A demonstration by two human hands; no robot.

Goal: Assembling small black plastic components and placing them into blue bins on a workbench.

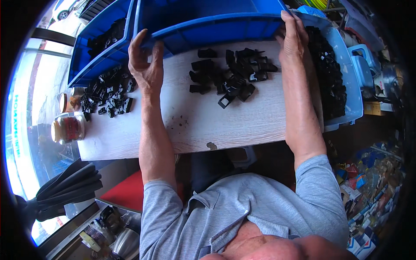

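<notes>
A large blue plastic bin (216,31) stands at the far side of the wood-grain table, its front wall facing me. My left hand (146,65) is at the bin's front left corner, with the thumb against the front wall and the fingers reaching to the side. At the front right corner my right hand (294,39) grips the rim and side, its fingertips partly hidden. Between my forearms lies a loose pile of black plastic parts (236,73), touched by neither hand.
Left of my left hand are small black parts (108,93), a second blue bin (97,60) holding black pieces, and glass jars (69,129). A light blue tub (350,86) of black parts stands at the right. Clutter (368,186) covers the lower right.
</notes>
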